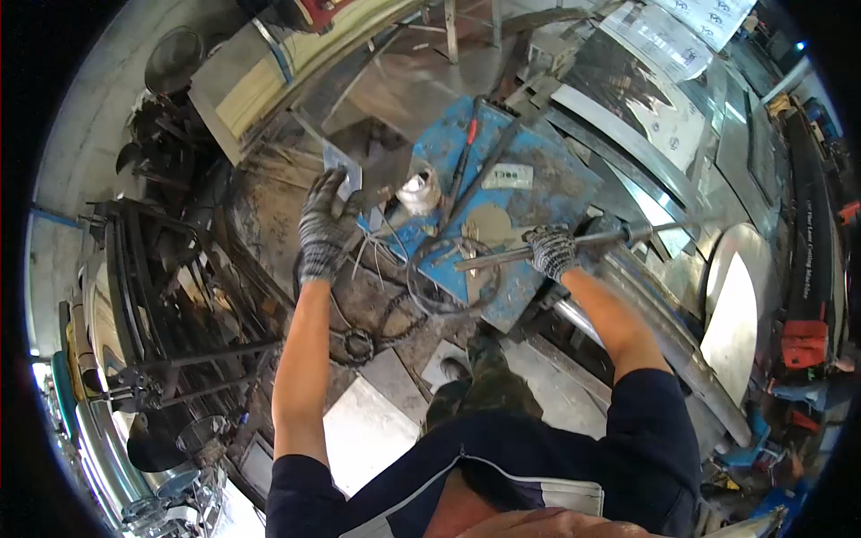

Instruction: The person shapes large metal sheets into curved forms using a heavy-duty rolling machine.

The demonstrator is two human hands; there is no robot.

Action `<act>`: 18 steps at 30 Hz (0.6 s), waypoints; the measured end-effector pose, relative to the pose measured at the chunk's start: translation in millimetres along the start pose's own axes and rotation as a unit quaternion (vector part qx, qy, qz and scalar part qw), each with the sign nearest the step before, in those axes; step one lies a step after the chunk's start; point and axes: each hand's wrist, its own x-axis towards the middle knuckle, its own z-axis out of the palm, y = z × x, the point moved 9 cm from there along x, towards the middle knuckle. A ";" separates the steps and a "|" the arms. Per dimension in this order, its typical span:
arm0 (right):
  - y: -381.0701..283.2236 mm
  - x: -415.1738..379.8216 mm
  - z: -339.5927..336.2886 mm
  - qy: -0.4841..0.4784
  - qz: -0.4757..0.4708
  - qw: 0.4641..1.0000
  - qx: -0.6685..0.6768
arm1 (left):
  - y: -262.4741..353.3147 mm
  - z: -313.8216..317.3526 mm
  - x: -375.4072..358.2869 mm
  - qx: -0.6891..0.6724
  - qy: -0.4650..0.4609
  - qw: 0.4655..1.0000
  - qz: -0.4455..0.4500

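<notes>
My left hand [325, 224], in a grey striped knit glove, is closed at the near edge of a flat metal piece [344, 170]. A dark, blurred part of that piece reaches over the corner of a blue work table [560, 170]. My right hand [550, 251], gloved alike, wraps round a long metal bar [493, 260] held roughly level above the table's near edge. Its thicker section lies to the right of the fist. Between my hands, on the table, are a white roll [419, 194], a black cable [417, 278] and a red-and-black handle [468, 143].
Stacked dark metal bars [170, 296] stand at the left. Sheet metal [619, 108] leans at the back right, and long pipes [682, 359] run along my right side. Loose cable and chain [359, 342] lie on the floor near my feet, beside a pale plate [372, 421].
</notes>
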 end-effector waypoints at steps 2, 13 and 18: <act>11.3 36.6 -11.8 0.028 0.031 0.998 0.053 | 14.8 26.0 51.4 0.033 -0.024 0.999 0.025; 237.7 153.7 -53.1 0.262 0.102 0.944 0.172 | -43.9 145.8 121.1 0.243 -0.207 0.948 -0.010; 427.0 120.7 21.8 0.278 0.297 0.881 0.244 | -45.4 134.1 116.1 0.220 -0.243 0.941 -0.076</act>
